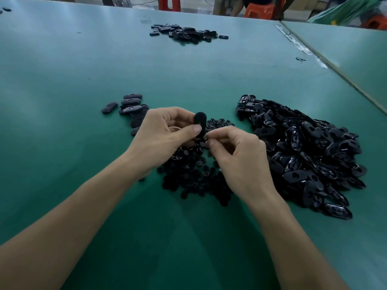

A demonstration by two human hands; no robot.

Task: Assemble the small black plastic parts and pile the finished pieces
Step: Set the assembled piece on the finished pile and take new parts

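Note:
My left hand grips a black oval shell upright between thumb and fingers above the green table. My right hand pinches something small at the shell's lower edge; the piece itself is hidden by the fingertips. Under both hands lies a heap of small black round parts. A big pile of black oval shells sits to the right. A few closed oval pieces lie in a small group at the left.
Another pile of black pieces lies far back on the table. A seam with tape separates a second table at the right. Orange stools and a person's legs stand beyond the far edge.

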